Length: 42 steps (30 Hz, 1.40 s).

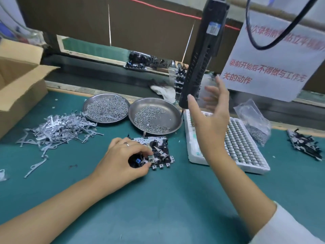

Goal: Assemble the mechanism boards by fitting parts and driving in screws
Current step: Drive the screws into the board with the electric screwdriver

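Where the green mat runs toward the near edge, open surface lies between and around both forearms. Mechanism board: flat on the mat, centre, just near the two dishes. Left hand: fingers curled over the board's left end, pinching a small part there; the part itself is too covered to identify. Right hand: raised, fingers spread and relaxed, just beside the hanging black electric screwdriver with no grip on it; fingertips blurred. Left dish of screws and right dish of screws: rims almost touching. Heap of flat metal levers: left of the board. White tray of small round parts: right, partly hidden by the right forearm. Clear bag: at the tray's far right corner. Dark assemblies: far right, cut off by the frame. Cardboard box: left edge, cut off. Paper notice: hangs at far right, top line unreadable. Conveyor: beyond the mat's far edge.
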Tool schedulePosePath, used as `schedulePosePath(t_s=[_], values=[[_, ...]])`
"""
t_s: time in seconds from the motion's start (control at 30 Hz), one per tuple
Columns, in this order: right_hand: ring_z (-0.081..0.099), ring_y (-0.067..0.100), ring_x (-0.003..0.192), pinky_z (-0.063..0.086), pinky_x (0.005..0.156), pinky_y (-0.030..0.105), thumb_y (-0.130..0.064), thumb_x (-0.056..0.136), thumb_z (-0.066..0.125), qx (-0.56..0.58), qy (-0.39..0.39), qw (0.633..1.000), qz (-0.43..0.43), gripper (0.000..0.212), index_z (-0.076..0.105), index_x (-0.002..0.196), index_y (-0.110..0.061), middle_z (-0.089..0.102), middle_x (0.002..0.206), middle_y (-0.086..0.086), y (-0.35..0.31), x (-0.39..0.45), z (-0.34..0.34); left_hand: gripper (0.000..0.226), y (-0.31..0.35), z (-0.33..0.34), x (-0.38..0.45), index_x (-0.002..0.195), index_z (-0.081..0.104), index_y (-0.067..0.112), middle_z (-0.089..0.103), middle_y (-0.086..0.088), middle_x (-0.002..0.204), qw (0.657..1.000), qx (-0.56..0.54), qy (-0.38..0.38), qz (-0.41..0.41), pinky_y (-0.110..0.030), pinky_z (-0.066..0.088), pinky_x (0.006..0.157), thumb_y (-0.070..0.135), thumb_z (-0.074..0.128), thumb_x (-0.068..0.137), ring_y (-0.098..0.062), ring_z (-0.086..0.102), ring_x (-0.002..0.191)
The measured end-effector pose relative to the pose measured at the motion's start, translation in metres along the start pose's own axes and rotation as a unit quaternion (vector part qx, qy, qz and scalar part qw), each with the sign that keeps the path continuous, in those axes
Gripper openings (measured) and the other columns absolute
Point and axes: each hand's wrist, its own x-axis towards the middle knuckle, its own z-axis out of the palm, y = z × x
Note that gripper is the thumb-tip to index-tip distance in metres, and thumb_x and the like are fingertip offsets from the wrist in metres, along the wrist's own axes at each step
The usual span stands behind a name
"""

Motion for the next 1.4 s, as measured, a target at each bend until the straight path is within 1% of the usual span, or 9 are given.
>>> schedulePosePath(t_s=[0.07,0.13,0.2,0.3,0.43,0.6,1.0,1.23,1.4], values=[[0.048,0.002,0.115,0.039,0.102,0.024,-0.038,0.081,0.071,0.003,-0.034,0.999,0.041,0.085,0.02,0.148,-0.026,0.052,0.123,-0.009,-0.01,0.022,0.008,0.028,0.0,0.001,0.0,0.085,0.068,0.036,0.062,0.03,0.082,1.0,-0.004,0.004,-0.001,-0.023,0.029,0.091,0.053,0.055,0.066,0.005,0.051,0.088],[0.051,0.006,0.116,0.041,0.104,0.031,-0.032,0.081,0.073,0.027,-0.054,0.997,0.041,0.091,0.012,0.149,-0.026,0.052,0.128,-0.004,-0.018,0.036,0.018,0.027,-0.001,0.001,0.0,0.085,0.068,0.038,0.063,0.029,0.082,1.0,-0.008,0.007,-0.002,-0.024,0.029,0.092,0.053,0.056,0.066,0.005,0.051,0.088],[0.058,0.002,0.105,0.047,0.097,0.026,-0.021,0.083,0.071,0.071,-0.045,0.996,0.037,0.086,0.015,0.148,-0.024,0.057,0.121,-0.002,-0.023,0.041,0.026,0.026,-0.002,0.001,0.0,0.084,0.068,0.038,0.063,0.03,0.082,1.0,-0.012,0.01,-0.002,-0.025,0.029,0.092,0.053,0.056,0.066,0.005,0.051,0.089],[0.058,-0.009,0.077,0.046,0.071,0.008,-0.012,0.088,0.064,0.12,-0.025,0.992,0.041,0.063,0.029,0.139,-0.015,0.057,0.091,-0.013,-0.027,0.036,0.035,0.024,-0.002,0.001,0.0,0.084,0.069,0.038,0.064,0.029,0.081,1.0,-0.017,0.009,-0.006,-0.024,0.028,0.092,0.051,0.06,0.066,0.004,0.051,0.089],[0.053,0.02,0.066,0.051,0.061,0.036,-0.013,0.086,0.062,0.215,-0.035,0.974,0.063,0.048,0.037,0.127,-0.013,0.053,0.079,0.006,-0.035,0.014,0.041,0.018,0.0,0.0,0.0,0.084,0.07,0.036,0.067,0.023,0.082,1.0,-0.019,0.009,-0.021,-0.025,0.027,0.094,0.035,0.076,0.067,0.001,0.053,0.088],[0.047,0.021,0.04,0.042,0.045,0.027,-0.003,0.089,0.058,0.335,-0.088,0.938,0.021,0.041,0.034,0.123,-0.007,0.049,0.06,0.006,-0.038,-0.012,0.044,0.021,0.003,-0.001,0.0,0.085,0.074,0.027,0.068,0.019,0.082,0.999,-0.021,0.013,-0.025,-0.027,0.028,0.091,0.033,0.073,0.065,-0.008,0.056,0.087],[0.042,0.021,0.037,0.038,0.043,0.026,0.0,0.088,0.053,0.366,-0.098,0.924,0.053,0.03,0.039,0.104,-0.021,0.047,0.051,0.0,-0.034,-0.036,0.055,0.021,0.002,0.0,0.0,0.082,0.072,0.028,0.067,0.015,0.077,0.999,-0.023,0.013,-0.037,-0.018,0.025,0.09,0.035,0.07,0.062,-0.005,0.053,0.082],[0.043,0.022,0.039,0.04,0.042,0.03,0.001,0.088,0.053,0.351,-0.095,0.929,0.067,0.029,0.036,0.103,-0.017,0.044,0.055,0.011,-0.033,-0.04,0.056,0.023,0.004,0.0,0.001,0.082,0.074,0.024,0.069,0.011,0.077,0.999,-0.015,0.008,-0.04,-0.027,0.028,0.085,0.034,0.07,0.061,-0.014,0.057,0.081],[0.042,0.021,0.038,0.039,0.041,0.029,0.001,0.088,0.053,0.353,-0.093,0.929,0.061,0.029,0.036,0.102,-0.018,0.044,0.054,0.009,-0.033,-0.041,0.056,0.023,0.004,0.0,0.001,0.081,0.074,0.025,0.069,0.011,0.076,0.999,-0.018,0.009,-0.039,-0.026,0.028,0.085,0.035,0.07,0.061,-0.014,0.057,0.081]])
